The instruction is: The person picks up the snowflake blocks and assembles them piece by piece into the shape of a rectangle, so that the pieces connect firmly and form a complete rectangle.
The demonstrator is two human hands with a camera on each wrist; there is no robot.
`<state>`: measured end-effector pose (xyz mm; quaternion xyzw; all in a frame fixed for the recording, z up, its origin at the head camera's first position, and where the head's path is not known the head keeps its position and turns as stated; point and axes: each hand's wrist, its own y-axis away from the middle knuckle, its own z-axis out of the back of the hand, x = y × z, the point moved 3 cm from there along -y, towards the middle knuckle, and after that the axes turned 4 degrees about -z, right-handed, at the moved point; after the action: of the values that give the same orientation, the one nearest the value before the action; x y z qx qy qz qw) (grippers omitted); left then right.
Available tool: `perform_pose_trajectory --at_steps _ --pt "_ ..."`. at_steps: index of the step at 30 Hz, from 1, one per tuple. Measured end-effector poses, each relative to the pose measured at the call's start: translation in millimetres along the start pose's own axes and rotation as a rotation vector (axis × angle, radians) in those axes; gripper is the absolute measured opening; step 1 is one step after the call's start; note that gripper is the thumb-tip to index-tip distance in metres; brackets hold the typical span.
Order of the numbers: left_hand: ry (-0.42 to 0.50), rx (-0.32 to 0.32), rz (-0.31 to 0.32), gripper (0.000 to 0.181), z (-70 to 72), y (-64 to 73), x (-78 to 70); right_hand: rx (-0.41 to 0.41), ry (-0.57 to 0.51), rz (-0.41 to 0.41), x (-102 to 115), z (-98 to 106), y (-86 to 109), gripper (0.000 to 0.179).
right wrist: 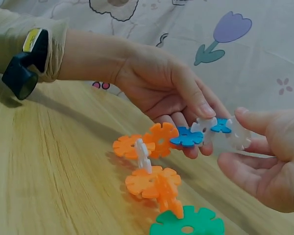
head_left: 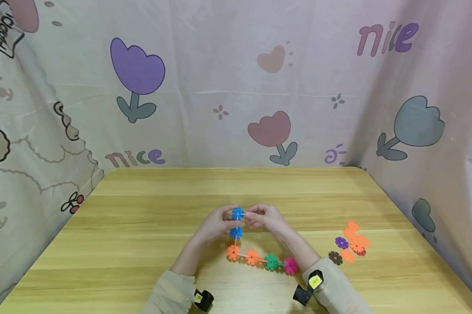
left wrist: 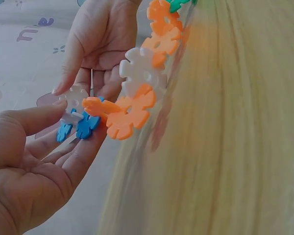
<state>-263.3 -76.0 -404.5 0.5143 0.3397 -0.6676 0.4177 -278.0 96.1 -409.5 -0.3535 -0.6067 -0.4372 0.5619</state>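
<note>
A chain of slotted plastic flower discs runs from my hands back over the table. Its far end has a blue disc and another blue disc, with white discs between and beside them. From there it turns right through an orange disc, another orange disc, a green disc and a pink disc. My left hand grips the blue and white end between thumb and fingers. Opposite it, my right hand pinches a white disc at the tip of the chain.
Loose discs lie piled on the wooden table at the right: several orange discs, a purple disc, a dark disc and a partly covered red one. A printed curtain hangs behind and along both sides.
</note>
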Motion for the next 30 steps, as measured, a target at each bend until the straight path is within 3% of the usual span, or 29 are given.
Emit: perform_pose_trajectory --at_steps 3,8,18,30 --pt "0.017 -0.018 0.011 0.051 0.5 -0.5 0.7 -0.009 0.051 0.012 -0.2 2.3 0.3 0.033" --pt "0.05 -0.024 -0.008 0.049 0.4 0.8 -0.8 -0.011 0.034 0.013 -0.2 4.2 0.7 0.032" --pt "0.089 0.014 -0.07 0.047 -4.4 1.6 -0.3 -0.021 0.032 0.017 1.3 1.1 3.4 0.027" --pt "0.097 0.013 -0.064 0.046 -5.1 0.6 2.5 -0.046 0.046 0.018 1.2 5.1 7.1 0.026"
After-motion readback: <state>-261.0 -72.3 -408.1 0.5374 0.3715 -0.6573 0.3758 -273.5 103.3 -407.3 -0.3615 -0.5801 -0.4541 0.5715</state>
